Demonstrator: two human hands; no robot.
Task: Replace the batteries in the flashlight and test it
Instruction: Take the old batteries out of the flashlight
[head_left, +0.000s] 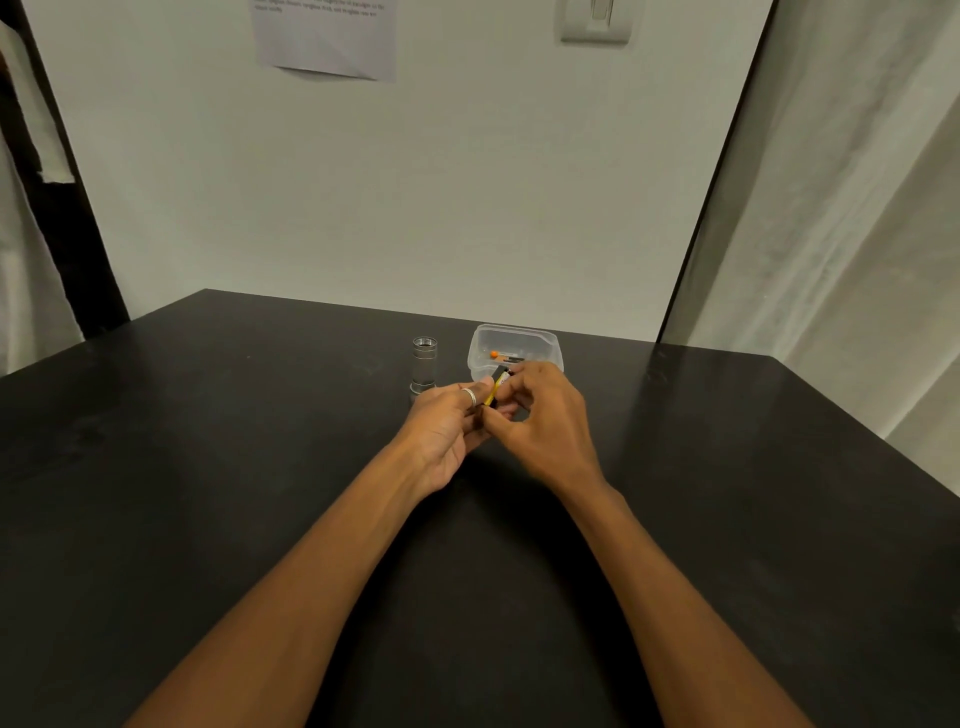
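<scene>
2 bare forearms reach from the near edge over the matte black tabletop (208, 467) and meet around its middle. The left hand (447, 431), a silver ring (469, 396) on 1 digit, and the right hand (545, 431) both curl their fingers around a small yellow and black cylindrical battery (496, 387). They pinch it between them above the tabletop, and it tilts toward the far right.

Just beyond the left hand, a silver metal flashlight tube (424, 364) stands upright with its open end up. Beside it, toward the far edge, sits a clear rounded plastic container (551, 347). It holds a small orange piece (493, 354) and some dark items too small to identify.

Behind the far edge rises a pale wall with a taped paper sheet (324, 36) and a white light switch (597, 21).
</scene>
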